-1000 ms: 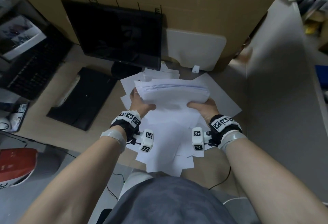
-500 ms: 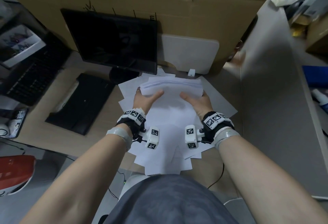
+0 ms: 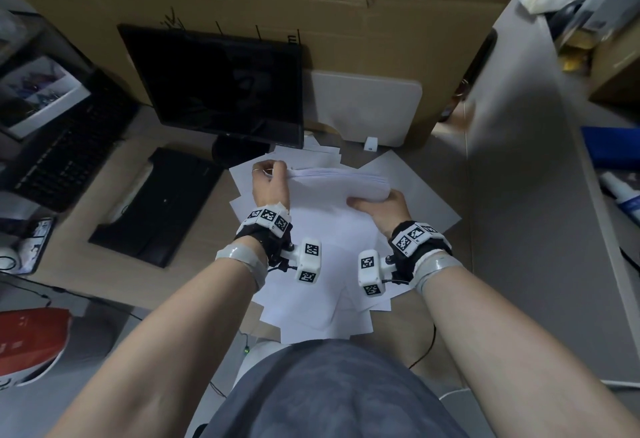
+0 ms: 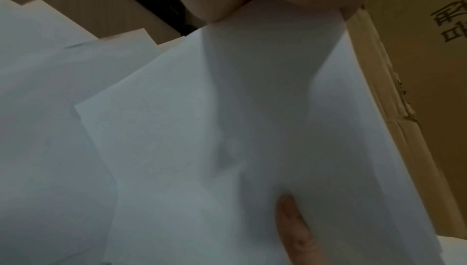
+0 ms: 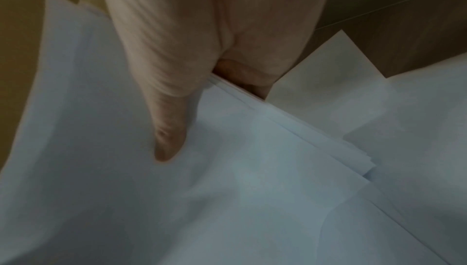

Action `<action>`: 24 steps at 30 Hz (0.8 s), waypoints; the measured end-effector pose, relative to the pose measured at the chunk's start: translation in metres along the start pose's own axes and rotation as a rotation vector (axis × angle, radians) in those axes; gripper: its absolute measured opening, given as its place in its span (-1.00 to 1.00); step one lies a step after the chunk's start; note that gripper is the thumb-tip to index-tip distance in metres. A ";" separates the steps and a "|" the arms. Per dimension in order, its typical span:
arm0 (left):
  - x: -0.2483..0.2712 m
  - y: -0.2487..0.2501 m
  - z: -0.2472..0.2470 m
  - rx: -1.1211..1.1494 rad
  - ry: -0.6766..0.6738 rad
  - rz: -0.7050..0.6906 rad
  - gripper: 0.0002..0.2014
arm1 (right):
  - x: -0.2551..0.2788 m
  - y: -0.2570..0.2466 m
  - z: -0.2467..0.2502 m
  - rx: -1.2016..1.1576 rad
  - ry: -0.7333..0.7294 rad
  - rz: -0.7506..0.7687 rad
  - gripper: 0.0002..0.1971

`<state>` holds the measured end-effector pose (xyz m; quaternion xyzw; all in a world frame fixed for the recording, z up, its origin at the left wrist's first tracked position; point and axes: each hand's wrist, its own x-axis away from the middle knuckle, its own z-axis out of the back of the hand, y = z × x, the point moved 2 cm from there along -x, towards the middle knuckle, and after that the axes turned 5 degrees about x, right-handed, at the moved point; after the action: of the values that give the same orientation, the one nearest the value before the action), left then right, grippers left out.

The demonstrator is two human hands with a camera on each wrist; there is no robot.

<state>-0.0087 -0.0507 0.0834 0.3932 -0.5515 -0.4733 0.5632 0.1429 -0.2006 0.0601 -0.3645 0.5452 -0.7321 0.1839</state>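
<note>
A thick stack of white paper (image 3: 332, 191) lies tilted over loose white sheets (image 3: 311, 302) spread on the desk. My left hand (image 3: 273, 174) grips the stack's far left corner, fingers curled over the edge. My right hand (image 3: 374, 202) holds the right edge, thumb (image 5: 169, 139) flat on the top sheet and fingers (image 5: 240, 75) under the stack. In the left wrist view the top sheet (image 4: 227, 129) fills the frame below my palm. The stack's underside is hidden.
A dark monitor (image 3: 221, 84) stands just behind the papers, backed by a big cardboard box (image 3: 346, 21) and a white panel (image 3: 363, 105). A black folder (image 3: 156, 205) and black keyboard (image 3: 62, 157) lie left. A grey partition (image 3: 519, 195) rises right.
The stack has dropped from chest height toward the desk and away from me. My left hand slid from the near edge to the far left corner; my right hand stays on the right edge.
</note>
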 end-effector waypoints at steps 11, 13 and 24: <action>-0.018 -0.028 0.018 -0.367 -0.371 -0.041 -0.48 | -0.012 0.006 -0.004 -0.001 0.046 -0.121 -0.87; -0.020 -0.025 0.014 -0.381 -0.366 -0.043 -0.61 | -0.016 0.011 -0.005 0.040 0.059 -0.169 -0.90; -0.029 0.035 -0.028 0.059 -0.287 -0.065 -0.72 | -0.028 -0.051 -0.024 -0.089 0.200 0.024 -0.96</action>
<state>0.0239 -0.0166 0.1074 0.3555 -0.6270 -0.5263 0.4511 0.1501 -0.1488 0.0956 -0.2910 0.5970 -0.7378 0.1211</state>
